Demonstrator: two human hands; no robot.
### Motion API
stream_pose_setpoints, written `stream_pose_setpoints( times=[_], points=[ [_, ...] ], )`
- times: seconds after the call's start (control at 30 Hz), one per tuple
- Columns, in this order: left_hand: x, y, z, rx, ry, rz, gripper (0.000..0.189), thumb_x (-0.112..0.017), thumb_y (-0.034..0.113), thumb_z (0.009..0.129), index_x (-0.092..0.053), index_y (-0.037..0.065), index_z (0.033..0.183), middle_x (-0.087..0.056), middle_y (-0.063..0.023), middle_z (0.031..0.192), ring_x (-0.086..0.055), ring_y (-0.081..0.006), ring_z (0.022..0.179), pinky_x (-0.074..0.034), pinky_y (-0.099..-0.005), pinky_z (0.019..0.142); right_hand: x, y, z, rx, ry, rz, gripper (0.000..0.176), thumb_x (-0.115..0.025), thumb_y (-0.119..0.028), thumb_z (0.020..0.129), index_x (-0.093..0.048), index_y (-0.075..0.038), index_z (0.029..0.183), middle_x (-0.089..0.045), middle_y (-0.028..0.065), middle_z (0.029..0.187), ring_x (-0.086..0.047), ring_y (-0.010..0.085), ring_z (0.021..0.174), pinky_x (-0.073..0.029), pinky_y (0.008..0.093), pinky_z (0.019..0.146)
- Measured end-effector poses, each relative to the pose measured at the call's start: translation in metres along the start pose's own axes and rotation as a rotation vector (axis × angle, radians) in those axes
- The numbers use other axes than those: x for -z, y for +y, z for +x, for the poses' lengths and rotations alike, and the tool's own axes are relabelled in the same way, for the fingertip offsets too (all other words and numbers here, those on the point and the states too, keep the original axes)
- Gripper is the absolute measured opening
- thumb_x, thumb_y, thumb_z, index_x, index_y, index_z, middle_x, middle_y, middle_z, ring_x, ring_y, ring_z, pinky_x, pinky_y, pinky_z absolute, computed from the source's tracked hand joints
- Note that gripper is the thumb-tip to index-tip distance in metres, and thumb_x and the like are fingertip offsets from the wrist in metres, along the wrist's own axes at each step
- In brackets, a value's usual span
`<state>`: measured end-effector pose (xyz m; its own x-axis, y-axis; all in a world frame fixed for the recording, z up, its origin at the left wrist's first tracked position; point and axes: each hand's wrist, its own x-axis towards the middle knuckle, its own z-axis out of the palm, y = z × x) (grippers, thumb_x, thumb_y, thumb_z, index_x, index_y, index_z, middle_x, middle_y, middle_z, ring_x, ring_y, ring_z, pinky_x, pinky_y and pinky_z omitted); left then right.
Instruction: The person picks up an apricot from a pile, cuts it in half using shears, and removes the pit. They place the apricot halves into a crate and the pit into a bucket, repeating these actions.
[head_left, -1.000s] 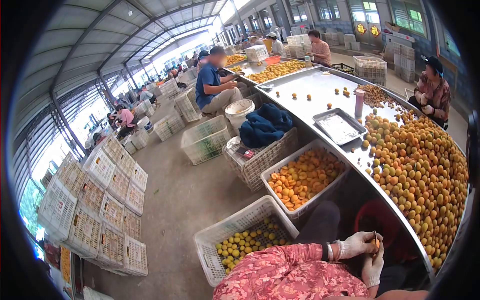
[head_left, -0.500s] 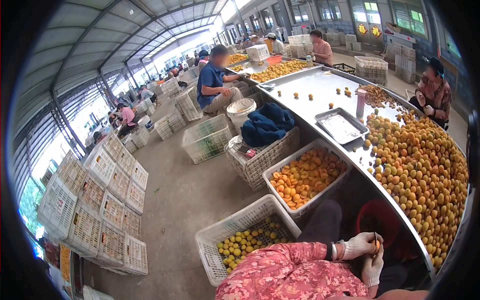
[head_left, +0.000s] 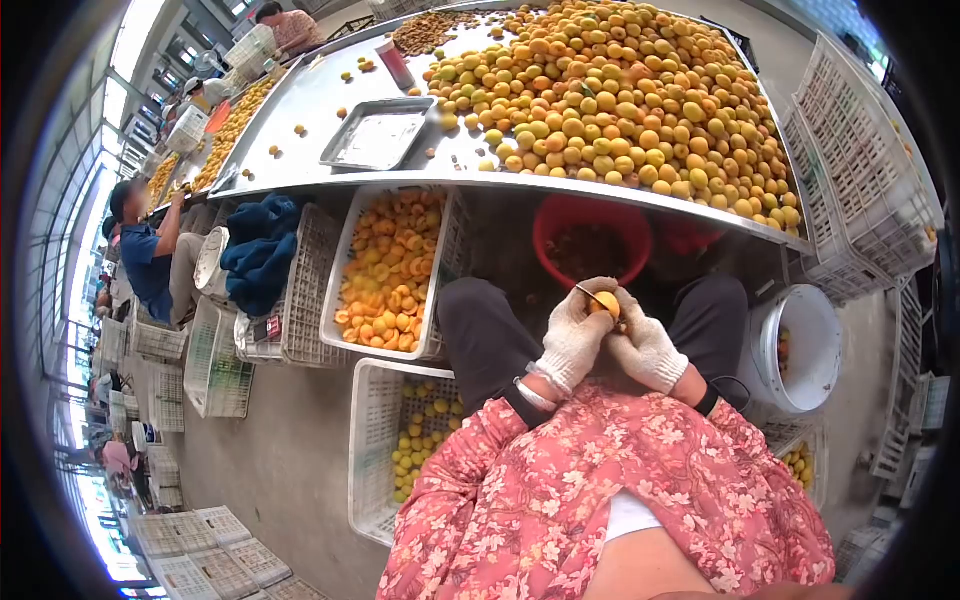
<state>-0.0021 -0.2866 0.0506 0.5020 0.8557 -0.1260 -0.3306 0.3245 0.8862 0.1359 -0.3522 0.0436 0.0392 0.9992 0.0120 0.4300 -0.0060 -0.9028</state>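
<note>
My left hand [head_left: 572, 345], in a white knit glove, has its fingers closed round an orange apricot [head_left: 606, 303] above my lap. Against it, my right hand [head_left: 648, 352], gloved too, is closed on a small thin knife [head_left: 590, 296], whose dark blade lies across the fruit; its handle is mostly hidden by the fingers. Just beyond both hands, a red basin [head_left: 548, 243] with dark contents stands under the table edge.
A metal table [head_left: 290, 150] bears a large apricot heap [head_left: 640, 110], a metal tray [head_left: 375, 138] and a pink cup [head_left: 395, 65]. Left are crates of halved apricots [head_left: 395, 270] and greenish fruit [head_left: 425, 425]; right, a white bucket [head_left: 795, 350]. A seated person [head_left: 150, 255] works farther left.
The view has swung right and down, so my hands, lap and the red basin now show near the middle. Both hands remain together at the apricot with the knife.
</note>
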Motion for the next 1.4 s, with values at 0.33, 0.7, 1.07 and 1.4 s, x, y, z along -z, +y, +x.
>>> stream_pose_setpoints(
  times=[0.33,0.7,1.07,1.4],
  points=[
    [0.01,-0.003,-0.001,-0.069,0.011,0.055,0.044,-0.047,-0.008,0.082,-0.056,0.0,0.124,-0.062,-0.0086,0.112,-0.06,-0.0153,0.099,-0.048,-0.0288,0.094,-0.009,0.004,0.006,0.04,-0.016,0.174,0.065,-0.059,-0.007,0.089,-0.032,-0.005,0.148,-0.067,0.0132,0.104,-0.065,0.0163,0.097,-0.05,0.029,0.085],
    [0.018,0.003,-0.009,0.003,-0.096,-0.275,0.037,-0.056,0.007,0.091,-0.054,0.001,0.127,-0.062,-0.0098,0.116,-0.06,-0.0165,0.106,-0.05,-0.0291,0.092,0.011,-0.026,0.015,-0.151,-0.154,0.536,0.051,-0.059,-0.005,0.09,-0.045,-0.006,0.138,-0.063,0.0062,0.11,-0.059,0.0077,0.094,-0.049,0.0229,0.08],
    [0.008,0.012,-0.019,0.185,-0.062,-0.256,0.039,-0.059,0.019,0.096,-0.048,0.004,0.13,-0.064,-0.0121,0.111,-0.068,-0.0198,0.089,-0.056,-0.0312,0.076,0.027,-0.08,0.041,0.218,0.387,0.766,0.016,-0.051,-0.004,0.097,-0.05,-0.001,0.113,-0.05,0.0023,0.058,-0.046,0.0086,0.042,-0.035,0.0217,0.039],
    [0.001,0.011,-0.026,0.128,-0.112,-0.291,0.043,-0.063,0.02,0.092,-0.049,0.005,0.129,-0.06,-0.0091,0.113,-0.064,-0.0187,0.096,-0.055,-0.0327,0.084,0.012,-0.064,0.053,0.434,0.438,0.711,0.021,-0.056,-0.001,0.095,-0.053,0.0,0.116,-0.057,0.0041,0.075,-0.055,0.0098,0.06,-0.045,0.023,0.052]
  ],
)
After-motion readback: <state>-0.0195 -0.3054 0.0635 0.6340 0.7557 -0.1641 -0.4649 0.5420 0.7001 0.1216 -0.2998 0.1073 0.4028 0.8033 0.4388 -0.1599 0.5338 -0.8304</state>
